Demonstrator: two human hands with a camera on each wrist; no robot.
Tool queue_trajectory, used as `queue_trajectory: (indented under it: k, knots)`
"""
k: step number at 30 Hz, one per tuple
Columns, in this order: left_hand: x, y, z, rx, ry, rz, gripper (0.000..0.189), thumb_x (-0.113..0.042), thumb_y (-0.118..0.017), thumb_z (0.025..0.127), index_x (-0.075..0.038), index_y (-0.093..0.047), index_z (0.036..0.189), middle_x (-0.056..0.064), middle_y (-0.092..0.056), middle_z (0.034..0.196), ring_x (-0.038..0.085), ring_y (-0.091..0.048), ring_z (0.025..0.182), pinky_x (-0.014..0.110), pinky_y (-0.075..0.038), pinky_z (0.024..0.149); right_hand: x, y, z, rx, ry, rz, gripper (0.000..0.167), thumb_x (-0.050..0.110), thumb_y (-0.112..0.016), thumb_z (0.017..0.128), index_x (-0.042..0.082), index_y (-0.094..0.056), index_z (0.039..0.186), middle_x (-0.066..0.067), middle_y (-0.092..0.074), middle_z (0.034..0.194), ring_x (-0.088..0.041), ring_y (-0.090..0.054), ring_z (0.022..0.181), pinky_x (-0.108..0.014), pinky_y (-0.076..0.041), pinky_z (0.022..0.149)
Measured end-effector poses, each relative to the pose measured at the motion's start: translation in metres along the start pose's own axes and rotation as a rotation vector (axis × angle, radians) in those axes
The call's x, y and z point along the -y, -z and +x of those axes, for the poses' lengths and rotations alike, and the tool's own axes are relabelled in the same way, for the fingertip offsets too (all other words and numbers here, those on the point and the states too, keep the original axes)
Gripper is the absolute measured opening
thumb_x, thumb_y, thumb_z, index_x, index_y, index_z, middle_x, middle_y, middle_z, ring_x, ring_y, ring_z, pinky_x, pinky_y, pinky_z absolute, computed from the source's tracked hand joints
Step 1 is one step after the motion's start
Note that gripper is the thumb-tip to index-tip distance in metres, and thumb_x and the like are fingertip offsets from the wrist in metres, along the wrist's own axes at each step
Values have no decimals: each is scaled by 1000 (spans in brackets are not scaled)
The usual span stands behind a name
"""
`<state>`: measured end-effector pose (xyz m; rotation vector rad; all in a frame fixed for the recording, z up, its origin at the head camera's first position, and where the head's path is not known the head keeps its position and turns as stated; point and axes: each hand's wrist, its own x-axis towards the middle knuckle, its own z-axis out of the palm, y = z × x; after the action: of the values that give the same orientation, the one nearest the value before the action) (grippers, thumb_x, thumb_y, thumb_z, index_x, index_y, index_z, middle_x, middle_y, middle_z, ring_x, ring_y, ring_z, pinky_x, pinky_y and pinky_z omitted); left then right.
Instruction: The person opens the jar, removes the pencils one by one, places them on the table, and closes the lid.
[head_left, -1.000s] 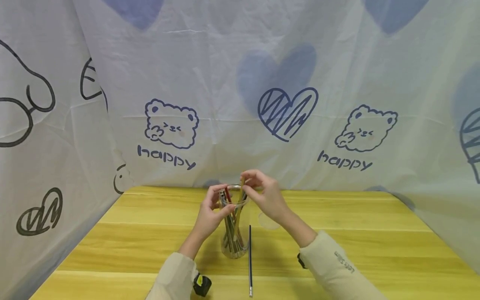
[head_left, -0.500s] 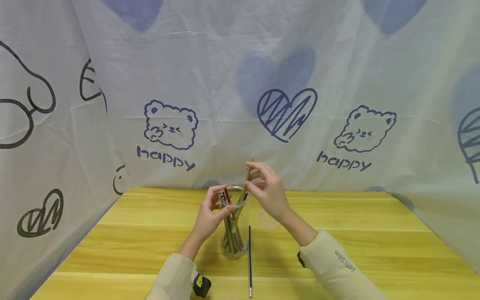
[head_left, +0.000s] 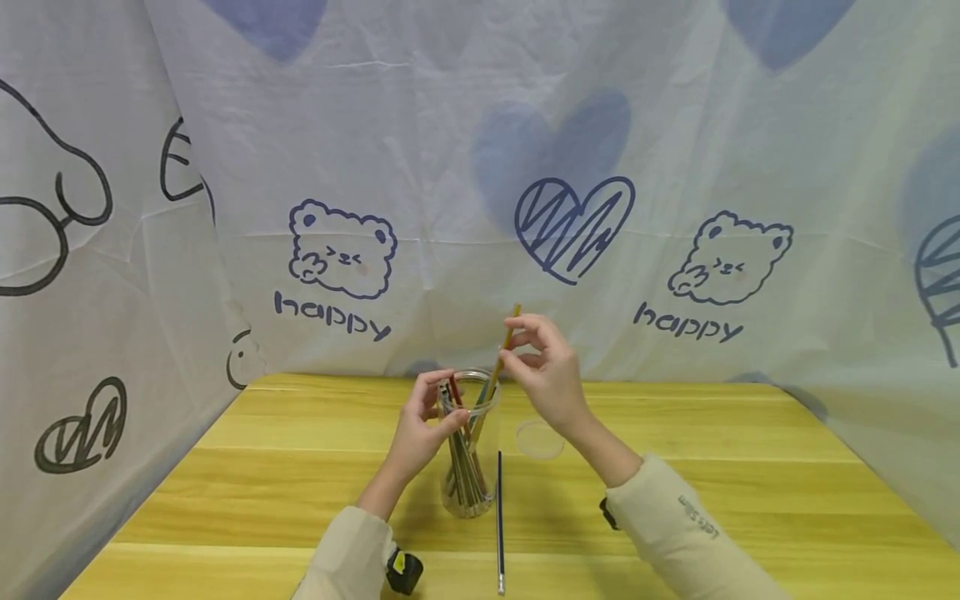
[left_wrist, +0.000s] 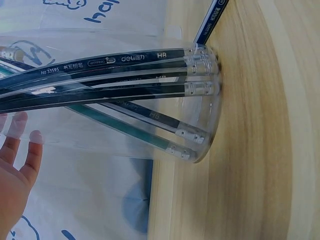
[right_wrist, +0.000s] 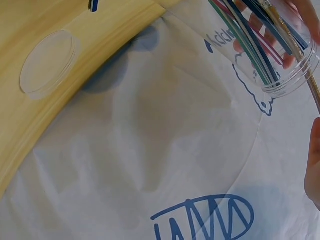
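Observation:
A clear tall jar (head_left: 489,483) stands upright on the wooden table, with several pencils (left_wrist: 125,95) inside, dark, green and red, their eraser ends at the bottom. Around the jar's upper part, just under its rim, my left hand (head_left: 426,422) grips with thumb and fingers on opposite sides. To the right and above the rim, my right hand (head_left: 551,375) pinches the upper part of a yellow pencil (head_left: 512,327). That pencil slants up to the right, and its lower part is still within the jar; the right wrist view shows it crossing the mouth.
A dark blue pencil (head_left: 500,517) lies lengthwise on the table (head_left: 675,500), just right of the jar's base. Behind it to the right is a round clear lid (head_left: 540,440). A printed cloth (head_left: 450,208) hangs at the table's back edge.
My right hand has moved up and to the right, drawing the yellow pencil partly out of the jar. The left hand and the jar have stayed in place.

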<state>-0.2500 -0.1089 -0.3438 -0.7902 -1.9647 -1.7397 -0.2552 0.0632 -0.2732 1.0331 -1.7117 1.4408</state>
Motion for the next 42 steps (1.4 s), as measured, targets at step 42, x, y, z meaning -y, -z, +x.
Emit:
queue_trajectory:
  k: [42]
  knots:
    - [-1, -1, -1, -8, 4, 0, 45, 7, -58, 78, 10, -39, 119, 24, -56, 102, 18, -52, 86, 31, -39, 72, 12, 32, 30, -298, 103, 167, 51, -17, -54, 73, -10, -41, 122, -5, -54, 105, -16, -56, 78, -25, -50, 63]
